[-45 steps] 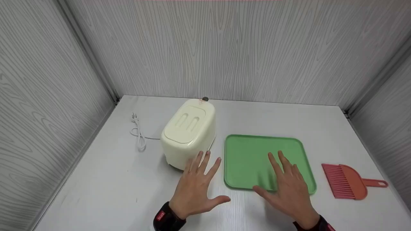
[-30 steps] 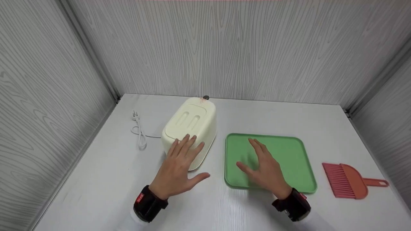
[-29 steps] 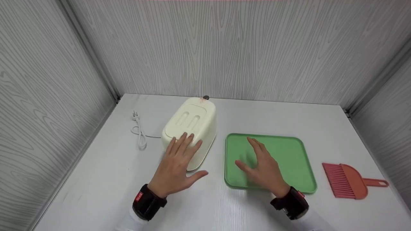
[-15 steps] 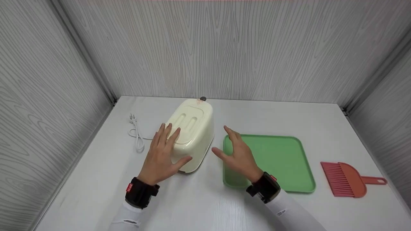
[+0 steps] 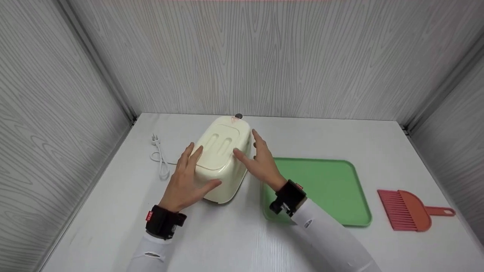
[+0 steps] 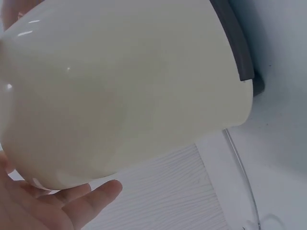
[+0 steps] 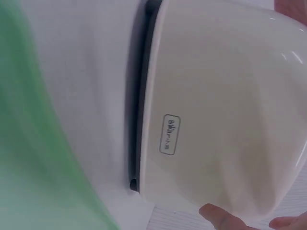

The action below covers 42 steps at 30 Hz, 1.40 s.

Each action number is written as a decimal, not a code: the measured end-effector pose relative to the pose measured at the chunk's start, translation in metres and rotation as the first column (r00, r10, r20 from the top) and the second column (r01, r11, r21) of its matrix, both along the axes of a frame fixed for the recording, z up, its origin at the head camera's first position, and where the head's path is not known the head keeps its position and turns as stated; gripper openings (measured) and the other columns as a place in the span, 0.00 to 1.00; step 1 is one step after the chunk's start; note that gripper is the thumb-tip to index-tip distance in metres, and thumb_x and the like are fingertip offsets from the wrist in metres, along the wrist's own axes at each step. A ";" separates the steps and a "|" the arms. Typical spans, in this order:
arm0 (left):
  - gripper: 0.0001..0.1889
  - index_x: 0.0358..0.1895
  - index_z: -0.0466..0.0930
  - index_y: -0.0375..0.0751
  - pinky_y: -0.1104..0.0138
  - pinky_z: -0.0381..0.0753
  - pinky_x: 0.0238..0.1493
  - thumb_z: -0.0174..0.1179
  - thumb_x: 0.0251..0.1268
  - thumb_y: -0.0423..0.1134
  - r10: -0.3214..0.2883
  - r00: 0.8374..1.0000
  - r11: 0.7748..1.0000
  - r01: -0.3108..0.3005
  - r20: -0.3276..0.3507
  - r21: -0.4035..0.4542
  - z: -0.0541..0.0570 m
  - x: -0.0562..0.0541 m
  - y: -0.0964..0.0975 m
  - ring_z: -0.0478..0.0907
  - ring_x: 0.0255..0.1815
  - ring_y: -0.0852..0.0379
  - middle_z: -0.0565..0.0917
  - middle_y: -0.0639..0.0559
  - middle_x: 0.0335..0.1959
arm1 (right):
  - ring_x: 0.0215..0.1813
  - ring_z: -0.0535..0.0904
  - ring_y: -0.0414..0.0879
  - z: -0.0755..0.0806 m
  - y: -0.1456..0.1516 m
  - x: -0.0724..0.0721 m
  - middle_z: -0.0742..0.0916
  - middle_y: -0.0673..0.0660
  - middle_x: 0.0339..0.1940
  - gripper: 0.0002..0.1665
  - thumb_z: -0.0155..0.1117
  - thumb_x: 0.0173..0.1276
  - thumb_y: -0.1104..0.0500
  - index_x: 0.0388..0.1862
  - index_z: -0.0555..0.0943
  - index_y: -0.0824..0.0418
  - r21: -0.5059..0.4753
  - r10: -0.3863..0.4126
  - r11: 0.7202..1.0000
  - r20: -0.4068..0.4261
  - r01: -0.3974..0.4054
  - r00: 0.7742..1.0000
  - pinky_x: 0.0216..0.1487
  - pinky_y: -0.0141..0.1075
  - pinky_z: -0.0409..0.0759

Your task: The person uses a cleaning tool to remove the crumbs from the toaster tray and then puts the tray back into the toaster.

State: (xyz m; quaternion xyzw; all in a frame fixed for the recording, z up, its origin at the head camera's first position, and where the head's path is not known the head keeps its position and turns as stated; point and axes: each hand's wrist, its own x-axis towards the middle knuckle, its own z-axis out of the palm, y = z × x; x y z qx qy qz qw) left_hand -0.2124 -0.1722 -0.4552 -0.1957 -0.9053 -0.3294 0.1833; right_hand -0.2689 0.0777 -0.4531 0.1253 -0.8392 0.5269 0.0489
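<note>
A cream toaster with a covered top and two oblong recesses stands on the table, left of the middle. My left hand is at its near left corner, fingers extended and thumb spread across the near end. In the left wrist view its fingers lie along the rounded edge of the toaster. My right hand is at the right side, thumb by the top edge and fingers stretched along the wall. The right wrist view shows a small label low on that wall and a fingertip overlapping the body.
The toaster's white cord and plug lie to its left. A green tray sits right of the toaster, under my right forearm. Farther right lies an orange brush and dustpan set. Wood-grain walls enclose the table's back and sides.
Both hands have moved forward and left to the toaster. The right hand has crossed from over the green tray to the toaster's right side. The toaster stays in place.
</note>
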 end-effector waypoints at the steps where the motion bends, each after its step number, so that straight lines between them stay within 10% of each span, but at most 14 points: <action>1: 0.56 0.80 0.59 0.39 0.41 0.71 0.72 0.76 0.54 0.63 0.001 1.000 1.000 -0.001 0.002 0.004 0.000 0.000 0.000 0.58 0.80 0.37 0.55 0.36 0.82 | 0.78 0.64 0.61 0.002 -0.003 -0.002 0.61 0.65 0.83 0.59 0.64 0.71 0.34 0.85 0.48 0.62 -0.026 0.007 1.000 0.013 -0.006 1.000 0.72 0.56 0.74; 11: 0.53 0.77 0.67 0.38 0.45 0.77 0.68 0.76 0.52 0.65 0.030 0.996 0.999 -0.029 -0.081 0.018 -0.006 -0.001 0.000 0.67 0.76 0.39 0.61 0.38 0.80 | 0.82 0.57 0.59 0.009 -0.027 -0.011 0.63 0.69 0.81 0.63 0.66 0.69 0.36 0.85 0.45 0.67 -0.104 -0.057 0.992 0.093 0.066 0.994 0.81 0.53 0.60; 24: 0.52 0.75 0.71 0.38 0.45 0.84 0.59 0.77 0.49 0.65 0.103 0.984 0.995 -0.100 -0.147 0.027 -0.010 0.005 0.009 0.76 0.68 0.35 0.67 0.36 0.77 | 0.76 0.66 0.56 0.004 -0.024 -0.015 0.70 0.64 0.77 0.59 0.67 0.68 0.37 0.85 0.51 0.61 -0.135 -0.055 0.988 0.106 0.069 0.993 0.73 0.50 0.72; 42: 0.46 0.69 0.76 0.32 0.48 0.89 0.48 0.78 0.50 0.58 0.178 0.953 0.984 -0.172 -0.246 0.046 -0.011 0.019 0.024 0.82 0.60 0.32 0.71 0.29 0.73 | 0.81 0.62 0.55 0.005 -0.022 -0.032 0.65 0.58 0.83 0.53 0.67 0.72 0.41 0.85 0.54 0.59 -0.209 0.087 0.976 0.131 -0.058 0.988 0.76 0.48 0.71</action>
